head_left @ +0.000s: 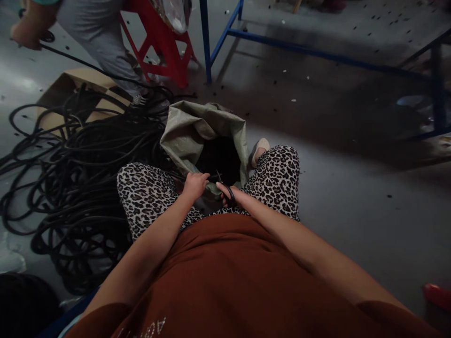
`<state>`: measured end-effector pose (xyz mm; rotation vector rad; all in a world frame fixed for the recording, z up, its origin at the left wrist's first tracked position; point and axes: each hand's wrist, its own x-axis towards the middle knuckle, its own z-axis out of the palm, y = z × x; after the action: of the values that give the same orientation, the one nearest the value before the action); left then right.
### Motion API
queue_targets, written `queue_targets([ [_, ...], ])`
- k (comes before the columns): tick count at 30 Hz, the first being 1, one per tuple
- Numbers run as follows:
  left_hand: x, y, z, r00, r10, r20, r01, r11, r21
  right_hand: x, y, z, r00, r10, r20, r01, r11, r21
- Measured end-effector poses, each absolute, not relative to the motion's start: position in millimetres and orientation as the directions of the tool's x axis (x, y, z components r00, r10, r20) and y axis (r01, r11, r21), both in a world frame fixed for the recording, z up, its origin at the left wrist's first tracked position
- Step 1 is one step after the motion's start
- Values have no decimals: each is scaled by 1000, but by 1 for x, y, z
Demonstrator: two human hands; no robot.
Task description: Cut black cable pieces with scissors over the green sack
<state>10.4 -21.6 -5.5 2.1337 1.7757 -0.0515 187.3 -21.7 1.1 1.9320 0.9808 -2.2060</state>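
Observation:
My left hand (195, 185) is closed, fingers pinched on a black cord (213, 177) whose short end pokes out to the right. My right hand (237, 193) grips black-handled scissors (230, 196), with the blades pointing up and left beside the cord end. Both hands are over the near rim of a grey-green woven sack (183, 136). The sack stands between my knees with its mouth wide, and its inside is dark. What lies in it I cannot make out.
A big tangle of black cord (95, 159) spreads over the floor at left, partly over a cardboard box (59, 96). Another person (95, 33) holds a cord there. A red stool (155, 42) and blue metal frame (225, 33) stand beyond; small dark bits dot the floor.

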Motion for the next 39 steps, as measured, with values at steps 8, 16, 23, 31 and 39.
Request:
queue_targets([
  [8, 4, -20, -10, 126, 956, -266, 962, -52, 268, 188, -20, 3, -189, 477, -858, 334, -791, -513],
  [16, 2, -20, -11, 131, 949, -287, 965, -56, 257, 188, -20, -5, -122, 505, -854, 447, -741, -502],
  [23, 0, -21, -18, 108, 948, -300, 976, -44, 215, 189, -20, -12, -95, 512, -853, 494, -720, -487],
  [31, -1, -20, -15, 73, 954, -292, 979, -13, 203, 189, -22, -6, -137, 471, -872, 380, -788, -485],
  [39, -1, -19, -13, 48, 962, -271, 974, 15, 226, 188, -22, -3, -189, 331, -924, 478, -791, -381],
])
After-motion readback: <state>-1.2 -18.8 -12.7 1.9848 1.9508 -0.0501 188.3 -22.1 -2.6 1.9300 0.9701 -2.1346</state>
